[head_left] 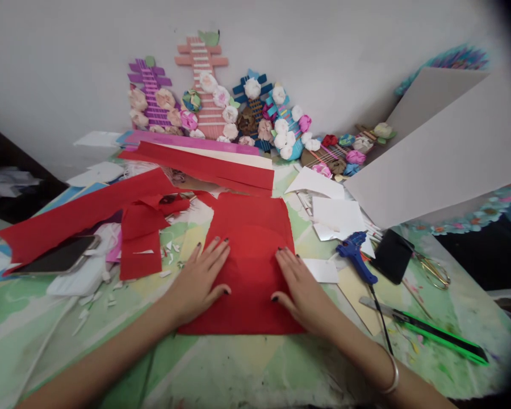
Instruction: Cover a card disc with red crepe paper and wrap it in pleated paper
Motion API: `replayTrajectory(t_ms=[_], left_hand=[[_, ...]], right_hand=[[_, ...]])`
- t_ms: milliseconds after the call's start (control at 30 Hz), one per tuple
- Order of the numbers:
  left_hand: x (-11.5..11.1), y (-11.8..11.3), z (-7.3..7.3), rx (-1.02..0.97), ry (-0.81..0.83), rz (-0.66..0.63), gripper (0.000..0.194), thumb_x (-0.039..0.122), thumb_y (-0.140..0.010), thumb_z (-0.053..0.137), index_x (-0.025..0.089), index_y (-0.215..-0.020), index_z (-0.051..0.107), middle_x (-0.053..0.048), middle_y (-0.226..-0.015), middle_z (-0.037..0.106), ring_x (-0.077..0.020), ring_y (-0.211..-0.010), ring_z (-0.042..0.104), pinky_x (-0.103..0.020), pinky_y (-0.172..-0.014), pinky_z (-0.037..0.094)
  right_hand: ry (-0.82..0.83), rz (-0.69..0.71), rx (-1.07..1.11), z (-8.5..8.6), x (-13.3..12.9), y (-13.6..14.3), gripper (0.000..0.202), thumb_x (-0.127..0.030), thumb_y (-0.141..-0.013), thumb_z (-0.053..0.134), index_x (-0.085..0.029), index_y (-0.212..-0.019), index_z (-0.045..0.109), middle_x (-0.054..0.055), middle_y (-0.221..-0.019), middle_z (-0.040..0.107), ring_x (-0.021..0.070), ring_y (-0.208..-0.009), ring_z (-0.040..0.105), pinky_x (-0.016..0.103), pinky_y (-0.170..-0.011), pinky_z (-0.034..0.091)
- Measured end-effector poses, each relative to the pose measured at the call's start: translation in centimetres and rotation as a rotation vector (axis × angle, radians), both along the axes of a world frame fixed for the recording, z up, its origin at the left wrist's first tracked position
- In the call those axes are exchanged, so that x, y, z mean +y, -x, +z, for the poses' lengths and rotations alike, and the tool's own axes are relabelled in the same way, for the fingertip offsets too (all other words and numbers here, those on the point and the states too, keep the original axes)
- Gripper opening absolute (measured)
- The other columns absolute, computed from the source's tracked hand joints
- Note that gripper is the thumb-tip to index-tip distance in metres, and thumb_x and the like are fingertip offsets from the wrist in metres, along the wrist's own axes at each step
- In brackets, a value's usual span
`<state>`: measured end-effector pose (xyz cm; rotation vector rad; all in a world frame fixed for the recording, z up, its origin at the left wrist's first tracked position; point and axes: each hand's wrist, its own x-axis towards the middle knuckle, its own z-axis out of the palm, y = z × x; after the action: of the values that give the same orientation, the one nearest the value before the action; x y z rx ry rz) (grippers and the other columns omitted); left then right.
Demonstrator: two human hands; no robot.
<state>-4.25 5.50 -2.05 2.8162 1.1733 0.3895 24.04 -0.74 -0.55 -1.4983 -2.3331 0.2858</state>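
A sheet of red crepe paper (255,250) lies flat on the table in front of me, its long sides slightly uneven. A faint raised outline shows across its middle; what lies beneath is hidden. My left hand (204,278) rests palm down on the paper's left edge, fingers stretched and thumb apart. Over the right edge my right hand (296,284) lies flat in the same way, fingers extended. Neither hand grips anything. Red paper strips (204,167) and a smaller red piece (140,250) lie behind and to the left.
At right are a blue glue gun (357,255), a black pad (392,257), gold-handled scissors (434,270) and a green box cutter (438,335) with blade out. A phone (57,255) lies at left. Flower-decorated guitar shapes (200,85) lean on the wall; a large grey board (447,147) stands right.
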Motion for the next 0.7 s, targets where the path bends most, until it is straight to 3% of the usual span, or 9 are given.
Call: replayTrajectory(t_ms=[100, 233, 300, 400, 533, 633, 700], left_hand=[[4.5, 0.6, 0.6, -0.076, 0.009, 0.222, 0.060, 0.047, -0.095, 0.036, 0.009, -0.142, 0.034, -0.021, -0.150, 0.032, -0.0348, -0.140, 0.026, -0.052, -0.109, 0.028], [12.0, -0.8, 1.9, -0.195, 0.149, 0.332, 0.060, 0.046, -0.085, 0.055, 0.008, -0.130, 0.045, -0.021, -0.131, 0.051, -0.0329, -0.124, 0.046, -0.046, -0.104, 0.035], [15.2, -2.0, 2.2, -0.281, 0.267, 0.443, 0.056, 0.041, -0.079, 0.062, 0.010, -0.124, 0.049, -0.020, -0.125, 0.054, -0.0331, -0.122, 0.046, -0.044, -0.103, 0.034], [18.7, -3.3, 2.3, -0.329, 0.316, 0.499, 0.051, 0.037, -0.070, 0.071, 0.010, -0.111, 0.054, -0.020, -0.117, 0.058, -0.0360, -0.119, 0.046, -0.046, -0.100, 0.034], [21.1, -3.5, 2.4, -0.412, 0.451, 0.505, 0.043, 0.034, -0.057, 0.080, 0.011, -0.088, 0.059, -0.013, -0.089, 0.066, -0.0306, -0.094, 0.059, -0.039, -0.083, 0.045], [21.3, -2.9, 3.0, -0.505, 0.593, 0.438, 0.036, 0.035, -0.056, 0.080, 0.011, -0.074, 0.061, -0.009, -0.072, 0.066, -0.0239, -0.075, 0.062, -0.033, -0.068, 0.049], [20.8, -2.4, 3.7, -0.571, 0.667, 0.374, 0.035, 0.039, -0.056, 0.080, 0.011, -0.072, 0.064, -0.008, -0.071, 0.067, -0.0217, -0.072, 0.062, -0.033, -0.067, 0.050]], right_hand=[[-0.055, -0.134, 0.107, 1.0, 4.3, -2.3, 0.058, -0.037, -0.092, 0.045, -0.014, -0.144, 0.032, 0.019, -0.144, 0.043, 0.0303, -0.135, 0.039, 0.051, -0.108, 0.035], [-0.078, -0.318, 0.104, 2.0, 12.0, -3.6, 0.055, -0.029, -0.083, 0.058, -0.009, -0.132, 0.042, 0.023, -0.134, 0.050, 0.0351, -0.126, 0.044, 0.051, -0.104, 0.035], [-0.011, -0.441, 0.101, 1.9, 15.2, -3.3, 0.055, -0.026, -0.079, 0.063, -0.006, -0.127, 0.045, 0.026, -0.127, 0.053, 0.0361, -0.121, 0.048, 0.049, -0.101, 0.036], [0.037, -0.520, 0.124, 0.9, 18.3, -2.6, 0.050, -0.023, -0.074, 0.066, -0.006, -0.119, 0.050, 0.023, -0.111, 0.063, 0.0337, -0.107, 0.058, 0.043, -0.090, 0.044], [0.045, -0.621, 0.211, -0.2, 19.8, -2.6, 0.038, -0.015, -0.076, 0.055, -0.011, -0.114, 0.054, 0.013, -0.091, 0.070, 0.0277, -0.092, 0.064, 0.038, -0.082, 0.046], [0.023, -0.629, 0.304, -0.3, 19.7, -3.2, 0.031, -0.018, -0.078, 0.051, -0.013, -0.107, 0.060, 0.010, -0.088, 0.071, 0.0235, -0.086, 0.065, 0.036, -0.079, 0.046], [0.014, -0.592, 0.365, 0.1, 19.2, -3.6, 0.028, -0.021, -0.078, 0.052, -0.014, -0.102, 0.064, 0.007, -0.087, 0.071, 0.0208, -0.082, 0.065, 0.033, -0.076, 0.047]])
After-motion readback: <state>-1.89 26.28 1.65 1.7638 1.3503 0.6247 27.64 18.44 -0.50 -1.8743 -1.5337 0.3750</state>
